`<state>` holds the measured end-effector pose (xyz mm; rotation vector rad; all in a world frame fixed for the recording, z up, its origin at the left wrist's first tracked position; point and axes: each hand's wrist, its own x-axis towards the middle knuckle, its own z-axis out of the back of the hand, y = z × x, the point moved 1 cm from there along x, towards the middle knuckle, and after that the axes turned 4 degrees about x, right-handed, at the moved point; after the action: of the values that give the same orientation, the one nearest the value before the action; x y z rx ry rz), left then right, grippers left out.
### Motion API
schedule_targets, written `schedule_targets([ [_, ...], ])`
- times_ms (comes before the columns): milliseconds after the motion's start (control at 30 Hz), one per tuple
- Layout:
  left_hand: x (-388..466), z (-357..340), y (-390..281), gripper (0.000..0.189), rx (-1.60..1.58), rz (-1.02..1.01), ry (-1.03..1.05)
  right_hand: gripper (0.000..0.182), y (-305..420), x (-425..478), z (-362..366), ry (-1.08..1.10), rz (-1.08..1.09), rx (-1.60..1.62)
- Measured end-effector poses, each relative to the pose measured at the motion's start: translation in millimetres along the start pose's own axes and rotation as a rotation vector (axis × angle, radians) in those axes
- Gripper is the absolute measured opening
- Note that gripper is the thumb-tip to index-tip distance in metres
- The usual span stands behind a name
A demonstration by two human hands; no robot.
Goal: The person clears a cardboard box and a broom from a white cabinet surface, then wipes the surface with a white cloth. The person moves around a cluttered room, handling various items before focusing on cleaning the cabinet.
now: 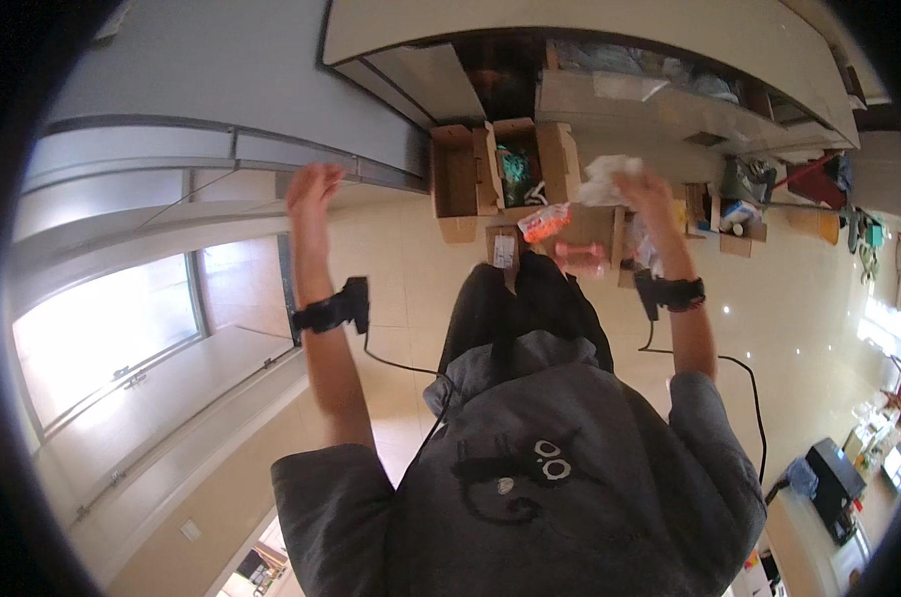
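My right hand (647, 192), blurred by motion, holds a crumpled white bag or cloth (607, 179) above the boxes. My left hand (315, 186) is raised at the left, near the edge of a grey panel, its fingers curled; nothing shows in it. Between the hands stand cardboard boxes on the floor: a wide open one (456, 175) looks empty, and the one beside it (562, 160) has green netting or plastic (516, 168) inside. An orange-and-white packet (544, 223) and a pink dumbbell (579, 248) lie just in front of my knees.
Behind the boxes runs a low cabinet with an open drawer (629, 89) full of bags. More cardboard boxes (740, 224) with items stand on the right, near a red container (820, 179). Cables run from both my wrist straps. A window lies at left.
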<state>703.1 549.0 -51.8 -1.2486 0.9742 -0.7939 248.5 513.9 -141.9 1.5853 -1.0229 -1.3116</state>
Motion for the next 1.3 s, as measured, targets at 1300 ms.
schedule_targets([
  [1300,132.5,11.9,66.3,0.021,0.122,0.553,0.687,0.036,7.0,-102.3,-100.8,-0.567,0.2,0.518],
])
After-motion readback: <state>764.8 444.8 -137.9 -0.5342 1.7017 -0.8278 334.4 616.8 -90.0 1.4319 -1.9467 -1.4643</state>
